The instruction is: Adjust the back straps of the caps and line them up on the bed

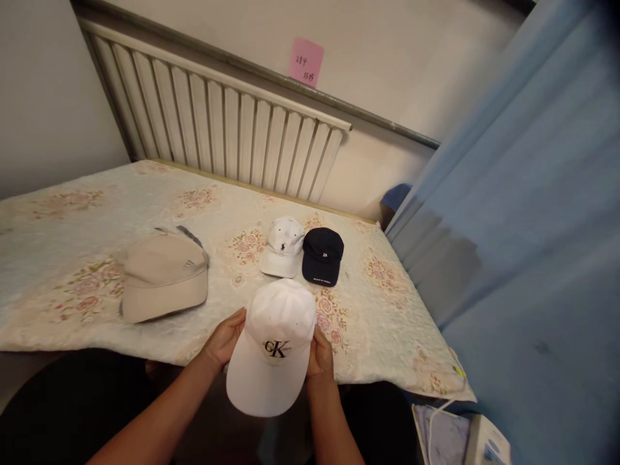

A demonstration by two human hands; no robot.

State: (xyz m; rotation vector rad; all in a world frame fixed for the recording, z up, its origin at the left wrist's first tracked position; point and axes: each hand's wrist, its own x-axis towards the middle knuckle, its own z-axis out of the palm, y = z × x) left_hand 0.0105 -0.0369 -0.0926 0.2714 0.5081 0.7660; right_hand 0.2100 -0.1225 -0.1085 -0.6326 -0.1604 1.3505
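A white baseball cap [279, 323] with dark letters on its front is held up between both hands at the near edge of the bed. My left hand [227, 337] grips its left side, and my right hand [320, 355] grips the right side; the cap hides some of the fingers. Its brim points down toward me. Just beyond it, a smaller white cap [285, 242] with a little dark emblem lies beside a black cap [323, 252], the two touching or nearly so. Farther left rests a beige cap [162, 271] with its strap showing at the back.
A floral quilted cover [387, 323] spreads under the caps. Behind it stand a white radiator [232, 129] and a wall with a pink note [306, 62]. A blue curtain [523, 226] hangs at the right. A white box [487, 442] and a cable sit low at the right.
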